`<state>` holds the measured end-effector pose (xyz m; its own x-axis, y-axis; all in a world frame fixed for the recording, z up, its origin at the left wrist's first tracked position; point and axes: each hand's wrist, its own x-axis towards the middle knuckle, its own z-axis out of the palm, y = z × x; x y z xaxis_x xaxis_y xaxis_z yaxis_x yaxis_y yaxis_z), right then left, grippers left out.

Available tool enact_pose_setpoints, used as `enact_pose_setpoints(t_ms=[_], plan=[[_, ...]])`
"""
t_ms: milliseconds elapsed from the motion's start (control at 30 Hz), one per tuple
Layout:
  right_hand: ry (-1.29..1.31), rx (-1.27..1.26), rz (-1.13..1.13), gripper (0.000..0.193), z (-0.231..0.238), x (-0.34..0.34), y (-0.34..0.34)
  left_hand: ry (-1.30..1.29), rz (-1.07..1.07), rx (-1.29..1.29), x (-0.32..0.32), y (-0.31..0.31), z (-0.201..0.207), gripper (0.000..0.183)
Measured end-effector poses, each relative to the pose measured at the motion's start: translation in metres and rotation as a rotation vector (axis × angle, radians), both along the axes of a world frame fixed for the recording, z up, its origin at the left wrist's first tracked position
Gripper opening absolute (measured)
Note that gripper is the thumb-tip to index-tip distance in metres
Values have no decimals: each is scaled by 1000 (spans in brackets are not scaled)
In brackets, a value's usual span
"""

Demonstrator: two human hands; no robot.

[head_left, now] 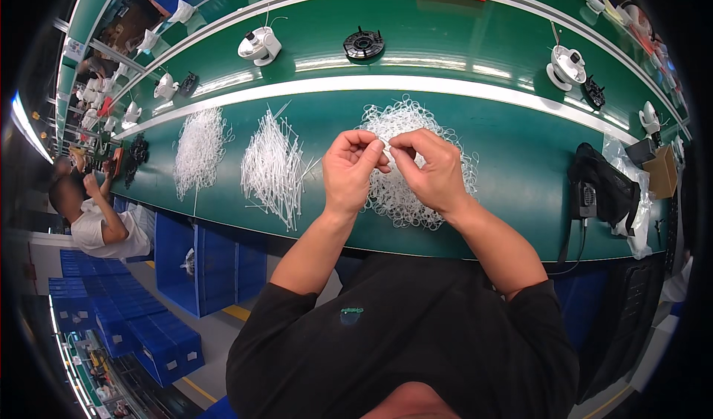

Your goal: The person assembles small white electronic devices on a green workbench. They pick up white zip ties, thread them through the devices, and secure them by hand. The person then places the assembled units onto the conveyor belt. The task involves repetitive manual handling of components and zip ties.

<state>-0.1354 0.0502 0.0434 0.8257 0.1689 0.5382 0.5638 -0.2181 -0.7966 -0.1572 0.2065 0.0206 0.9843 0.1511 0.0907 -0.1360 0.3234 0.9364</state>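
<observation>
My left hand (pixel 350 172) and my right hand (pixel 433 168) meet fingertip to fingertip above a heap of thin white cable ties bent into loops (pixel 405 205). Both are closed in a pinch of thumb and fingers. Whatever they pinch is too small to tell against the white heap behind. Left of my left hand lies a pile of straight white cable ties (pixel 271 172). Farther left is another pile of thin white ties (pixel 199 152), some of them curled at the edges.
Beyond a white rail, a green conveyor belt (pixel 312 55) carries a white rounded appliance part (pixel 260 46), a black round base (pixel 364 44) and similar parts. A black bag (pixel 605 185) lies at the right. A seated person (pixel 104 218) works at the left, near blue bins (pixel 160 352).
</observation>
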Motion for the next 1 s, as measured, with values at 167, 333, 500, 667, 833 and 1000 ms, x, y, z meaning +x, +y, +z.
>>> enact_pose_setpoints(t_ms=[167, 333, 500, 667, 833, 1000], plan=[[30, -6, 9, 8, -2, 0, -1, -3, -1, 37, -1, -1, -2, 13], [64, 5, 22, 8, -2, -1, -2, -21, 45, 95, -5, -5, -2, 13], [61, -14, 13, 8, -4, -3, -2, -17, 48, 42, -3, -5, -3, 13], [100, -4, 15, 7, -3, -3, -3, -26, 43, 69, -4, -5, -4, 13], [97, -18, 28, 8, -3, -2, -4, -36, 30, 159, -6, -4, -5, 11], [70, -32, 33, 6, -7, 1, -3, -118, -50, 392, -5, 2, -19, 10]])
